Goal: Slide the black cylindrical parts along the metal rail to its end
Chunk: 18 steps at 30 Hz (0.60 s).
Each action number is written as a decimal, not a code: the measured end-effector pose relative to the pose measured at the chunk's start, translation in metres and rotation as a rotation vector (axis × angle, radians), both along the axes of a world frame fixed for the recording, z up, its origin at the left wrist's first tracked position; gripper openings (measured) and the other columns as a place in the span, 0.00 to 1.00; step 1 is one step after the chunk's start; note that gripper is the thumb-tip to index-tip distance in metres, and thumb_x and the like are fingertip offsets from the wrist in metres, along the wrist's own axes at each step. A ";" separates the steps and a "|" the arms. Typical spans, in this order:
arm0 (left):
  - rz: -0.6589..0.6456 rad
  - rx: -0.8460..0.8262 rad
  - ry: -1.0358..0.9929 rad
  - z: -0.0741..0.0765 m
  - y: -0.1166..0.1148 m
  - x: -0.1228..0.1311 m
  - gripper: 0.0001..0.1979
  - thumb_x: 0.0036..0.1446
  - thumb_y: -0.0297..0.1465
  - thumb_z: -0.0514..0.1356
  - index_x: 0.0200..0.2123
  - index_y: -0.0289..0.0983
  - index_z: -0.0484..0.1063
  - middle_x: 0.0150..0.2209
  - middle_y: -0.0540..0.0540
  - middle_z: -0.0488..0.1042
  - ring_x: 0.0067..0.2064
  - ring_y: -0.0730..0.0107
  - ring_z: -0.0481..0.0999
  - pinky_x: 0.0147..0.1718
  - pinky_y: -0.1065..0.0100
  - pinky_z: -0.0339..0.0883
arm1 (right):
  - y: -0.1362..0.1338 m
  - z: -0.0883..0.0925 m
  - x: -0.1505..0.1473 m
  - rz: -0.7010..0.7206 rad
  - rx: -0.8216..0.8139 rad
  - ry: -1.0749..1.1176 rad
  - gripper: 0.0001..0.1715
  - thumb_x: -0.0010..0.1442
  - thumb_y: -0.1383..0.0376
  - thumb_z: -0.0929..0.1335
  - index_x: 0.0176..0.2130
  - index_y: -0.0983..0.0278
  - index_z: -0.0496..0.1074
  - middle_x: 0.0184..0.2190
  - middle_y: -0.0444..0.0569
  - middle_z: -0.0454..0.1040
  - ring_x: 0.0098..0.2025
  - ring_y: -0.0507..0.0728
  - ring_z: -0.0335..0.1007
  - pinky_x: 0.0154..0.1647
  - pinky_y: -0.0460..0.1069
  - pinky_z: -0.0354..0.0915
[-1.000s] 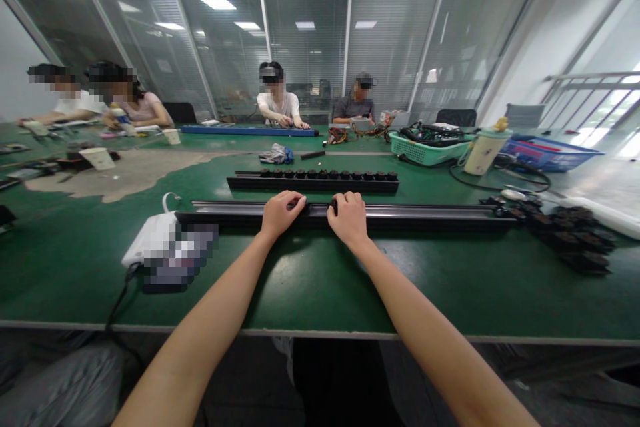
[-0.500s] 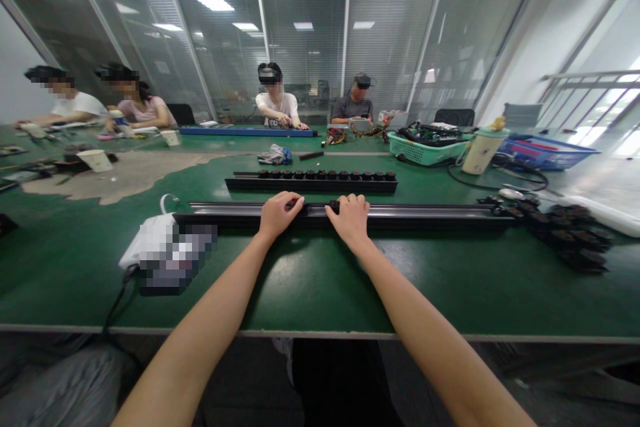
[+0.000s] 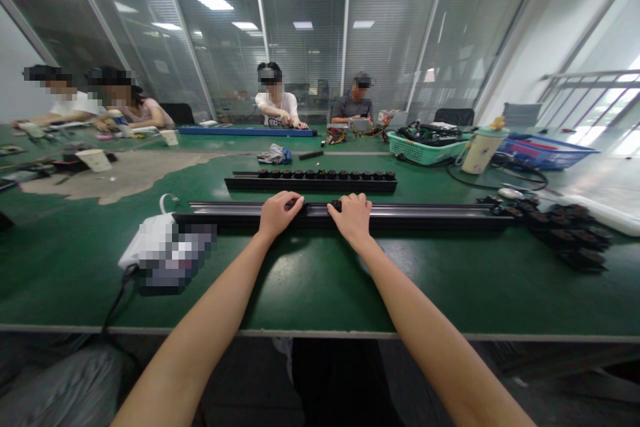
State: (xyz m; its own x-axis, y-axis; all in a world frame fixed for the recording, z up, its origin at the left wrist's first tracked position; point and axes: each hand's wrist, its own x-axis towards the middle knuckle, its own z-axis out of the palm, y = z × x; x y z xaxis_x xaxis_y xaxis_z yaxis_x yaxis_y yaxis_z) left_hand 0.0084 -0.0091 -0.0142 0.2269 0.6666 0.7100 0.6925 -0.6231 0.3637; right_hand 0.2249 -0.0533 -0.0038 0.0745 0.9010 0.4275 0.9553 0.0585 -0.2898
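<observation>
A long black rail [image 3: 425, 219] with a shiny channel lies across the table in front of me. My left hand [image 3: 275, 217] is closed on a small black part [image 3: 303, 207] at the rail's middle, mostly covered by the fingers. A short way to the right, my right hand [image 3: 356, 219] grips another small black part [image 3: 337, 205] in the channel between thumb and fingers. Bare channel shows between the two hands. Behind them stands a shorter black rail [image 3: 310, 185] carrying a row of several round black parts [image 3: 321, 175].
At the rail's right end lies a pile of black parts [image 3: 575, 230]. A white device [image 3: 145, 240] and a pixelated object sit by its left end. Farther back are a green basket [image 3: 425, 150], a cream bottle [image 3: 483, 152] and a grey-blue cloth [image 3: 275, 155]. Several people work across the table.
My right hand has shifted slightly right along the rail with its black part. My left hand stays in place. One person at the left has leaned a little.
</observation>
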 end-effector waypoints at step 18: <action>0.000 -0.009 0.000 -0.002 0.002 -0.001 0.16 0.68 0.44 0.57 0.38 0.41 0.79 0.39 0.46 0.81 0.39 0.64 0.78 0.39 0.65 0.69 | -0.001 0.003 0.000 -0.015 -0.014 0.014 0.22 0.70 0.54 0.64 0.45 0.67 0.79 0.49 0.63 0.77 0.56 0.68 0.62 0.54 0.60 0.57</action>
